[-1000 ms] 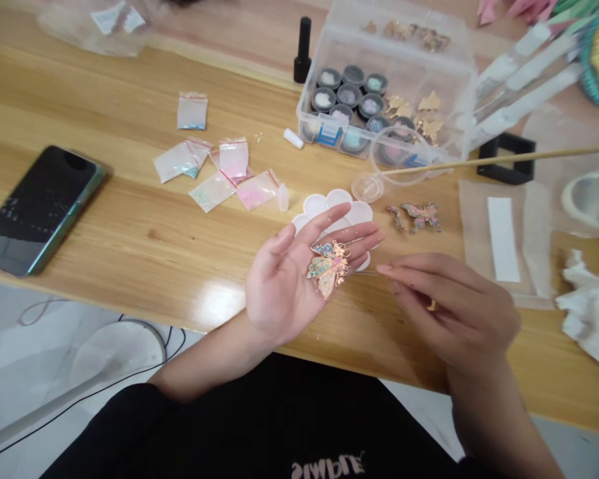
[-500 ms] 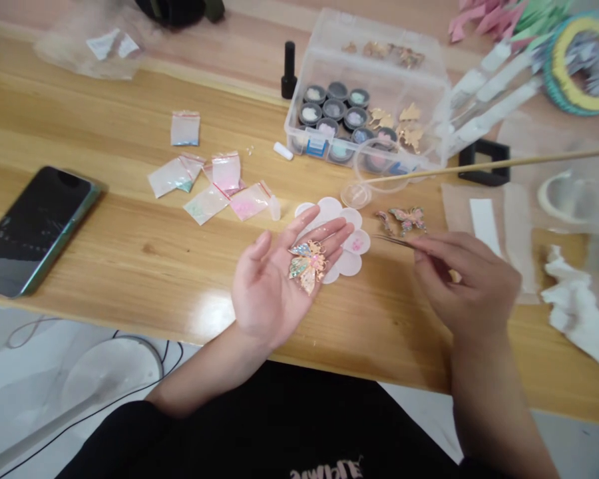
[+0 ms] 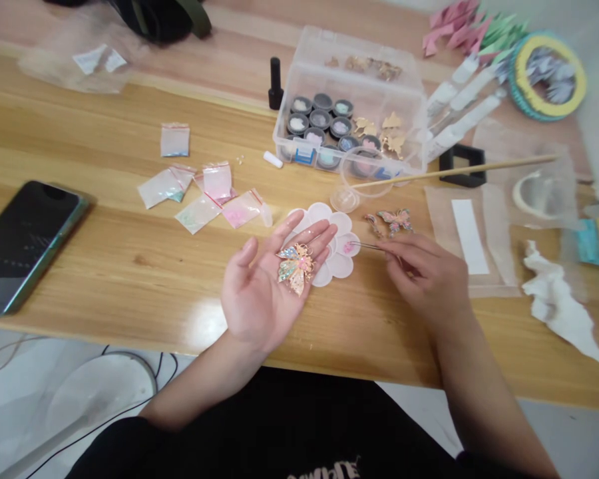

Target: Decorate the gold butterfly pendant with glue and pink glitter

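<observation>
My left hand (image 3: 259, 293) is palm up with its fingers stretched, bearing a gold butterfly ornament (image 3: 295, 267) with blue, green and pink flecks on its wings. Behind those fingers lies a white flower-shaped palette (image 3: 340, 266), partly hidden. Pink bits (image 3: 349, 247) sit in its right-hand well. Closed around thin metal tweezers (image 3: 374, 247), my right hand (image 3: 429, 276) points their tips at those bits; whether they grip any is too small to tell. Just beyond that hand are a pink-and-green butterfly (image 3: 395, 221) and a smaller wing-like piece (image 3: 373, 225).
A clear plastic box (image 3: 414, 143) holds small pots and gold pieces. A wooden stick (image 3: 454, 169) crosses a clear round lid. Small zip bags (image 3: 199, 213) and a phone (image 3: 27, 246) lie leftward. Crumpled tissue (image 3: 562, 303) and a black square frame (image 3: 462, 165) are rightward.
My right hand has moved left, bringing the tweezer tips from beside the palette to the pink bits in its well. The left hand still bears the butterfly ornament. The view has shifted slightly.
</observation>
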A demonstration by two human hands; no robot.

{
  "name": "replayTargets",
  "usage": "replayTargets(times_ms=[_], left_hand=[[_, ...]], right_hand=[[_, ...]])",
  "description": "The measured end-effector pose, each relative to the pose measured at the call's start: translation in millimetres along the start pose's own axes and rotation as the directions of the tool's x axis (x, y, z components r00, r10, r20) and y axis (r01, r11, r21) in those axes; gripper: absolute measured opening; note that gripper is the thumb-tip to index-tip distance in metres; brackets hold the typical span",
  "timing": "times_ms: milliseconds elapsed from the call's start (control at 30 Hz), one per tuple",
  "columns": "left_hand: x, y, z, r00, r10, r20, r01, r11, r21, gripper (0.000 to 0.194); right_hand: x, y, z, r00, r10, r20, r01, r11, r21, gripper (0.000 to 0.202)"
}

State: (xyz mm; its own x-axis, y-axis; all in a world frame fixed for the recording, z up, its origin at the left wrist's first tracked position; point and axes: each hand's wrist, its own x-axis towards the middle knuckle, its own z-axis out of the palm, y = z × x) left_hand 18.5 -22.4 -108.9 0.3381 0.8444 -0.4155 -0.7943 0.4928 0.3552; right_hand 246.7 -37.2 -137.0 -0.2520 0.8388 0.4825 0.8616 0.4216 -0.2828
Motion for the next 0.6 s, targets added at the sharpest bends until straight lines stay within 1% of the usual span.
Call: replayTargets(times_ms=[167, 333, 467, 600], left_hand=[[0.1, -0.2, 0.0, 1.000, -0.003, 0.004, 0.003, 1.000, -0.009, 0.063], [-0.2, -0.8, -1.3, 1.000, 0.006, 0.017, -0.006, 1.000, -0.011, 0.062], [-0.6, -0.3, -1.0, 1.000, -0.010, 0.009, 0.010, 1.000, -0.008, 0.063], [-0.8, 0.1, -0.3, 1.000, -0.008, 0.007, 0.008, 1.000, -0.014, 0.062]], right_hand=[[-0.3, 0.5, 0.0, 1.000, 0.025, 0.012, -0.026, 1.000, 0.007, 0.024], [-0.8, 1.2, 0.8, 1.000, 0.018, 0.000, -0.018, 1.000, 0.015, 0.025], [-0.8, 1.2, 0.8, 0.999, 0.041, 0.013, -0.042, 0.999, 0.025, 0.027], [-0.4, 0.8, 1.2, 0.999, 0.039, 0.010, -0.040, 0.999, 0.022, 0.025]])
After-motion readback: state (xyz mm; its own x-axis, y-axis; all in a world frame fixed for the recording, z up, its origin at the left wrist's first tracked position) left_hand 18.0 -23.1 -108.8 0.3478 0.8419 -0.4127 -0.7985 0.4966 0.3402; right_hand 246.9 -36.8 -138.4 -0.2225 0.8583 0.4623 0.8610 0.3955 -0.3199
